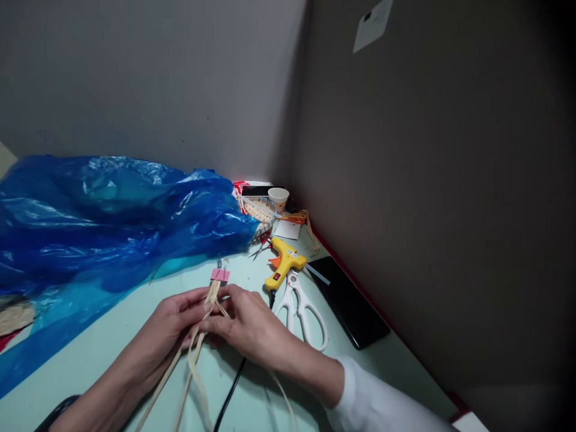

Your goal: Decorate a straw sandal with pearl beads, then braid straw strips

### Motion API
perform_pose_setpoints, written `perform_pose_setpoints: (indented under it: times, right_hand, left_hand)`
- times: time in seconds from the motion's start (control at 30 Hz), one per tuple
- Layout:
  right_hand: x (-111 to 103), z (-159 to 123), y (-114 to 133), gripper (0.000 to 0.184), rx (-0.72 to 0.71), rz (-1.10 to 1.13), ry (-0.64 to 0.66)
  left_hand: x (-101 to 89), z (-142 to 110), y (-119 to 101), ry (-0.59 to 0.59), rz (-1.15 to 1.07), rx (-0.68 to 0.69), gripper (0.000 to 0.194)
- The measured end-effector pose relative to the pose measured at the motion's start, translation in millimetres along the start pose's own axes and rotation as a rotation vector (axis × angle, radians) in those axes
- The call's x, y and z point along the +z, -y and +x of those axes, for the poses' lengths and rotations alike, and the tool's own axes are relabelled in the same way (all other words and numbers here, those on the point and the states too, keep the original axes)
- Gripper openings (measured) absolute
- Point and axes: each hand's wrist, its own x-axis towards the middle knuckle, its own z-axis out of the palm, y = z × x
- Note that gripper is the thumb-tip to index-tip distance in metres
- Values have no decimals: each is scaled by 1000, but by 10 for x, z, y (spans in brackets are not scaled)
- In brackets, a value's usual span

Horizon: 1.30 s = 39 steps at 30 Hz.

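Pale strips point(192, 360) above a mint-green tabletop point(112, 330), grey wall point(157, 78) behind.

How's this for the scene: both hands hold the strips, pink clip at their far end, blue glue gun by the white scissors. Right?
Not quite: the glue gun is yellow, not blue, as the head view shows. The rest stands: left hand and right hand hold the strips, pink clip at their far end, gun by the white scissors.
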Motion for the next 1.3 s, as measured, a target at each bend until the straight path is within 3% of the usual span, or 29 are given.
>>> perform_pose_setpoints:
  times: [0.13, 0.2, 0.37, 0.57, 0.77, 1.0, 1.3]
  right_hand:
    - [137, 150, -150, 41, 85, 463, 125]
    - [165, 174, -178, 44, 64, 529, 113]
    - [44, 141, -88, 29, 2, 73, 44]
    - [-103, 100, 32, 29, -114, -316, -38]
    - [-104, 49, 87, 36, -103, -479, -140]
    - [-118, 42, 106, 43, -30, -700, -132]
    - [-32, 214, 82, 23, 63, -526, -113]
  left_hand:
    - [38, -26, 31, -15, -4, 19, 45]
    - [42, -41, 24, -30, -9, 18, 50]
    - [10, -45, -33, -36, -20, -5, 58]
    - [-50, -34, -56, 23, -30, -61, 62]
    - [-140, 6, -43, 20, 20, -84, 57]
    - [-195, 51, -92, 6, 179, -16, 50]
    - [-69, 29, -47, 9, 288, 112, 49]
